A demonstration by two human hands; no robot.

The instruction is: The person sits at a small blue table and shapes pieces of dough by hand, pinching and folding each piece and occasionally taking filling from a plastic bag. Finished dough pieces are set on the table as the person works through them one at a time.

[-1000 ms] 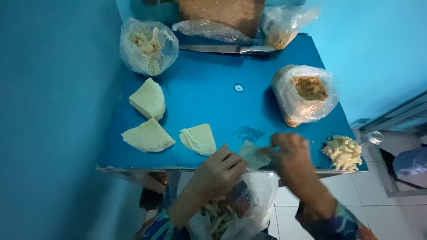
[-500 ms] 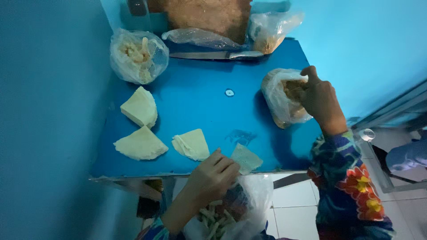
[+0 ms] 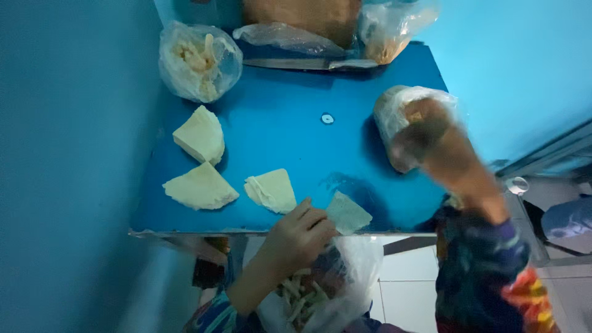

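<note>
Currently the left hand [image 3: 296, 237] pins a thin wrapper [image 3: 347, 213] at the surface [image 3: 296, 135] edge, fingers together; it may slip off. The right hand [image 3: 425, 132] blurs at the filling bag [image 3: 401, 108], grip state indeterminable; the bag may tip.

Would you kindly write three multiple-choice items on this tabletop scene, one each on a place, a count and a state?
1. Where does the knife lie?
A. along the far side of the blue table
B. under the left hand
C. on the floor

2. How many thick pale wedges lie left of the left hand?
A. one
B. three
C. six

3. How does the right hand appear?
A. flat and sharply in focus
B. motion-blurred beside a plastic bag
C. out of view

Answers: 1 A, it lies by the far bags; 2 B, three wedges show; 3 B, it is smeared.
</note>
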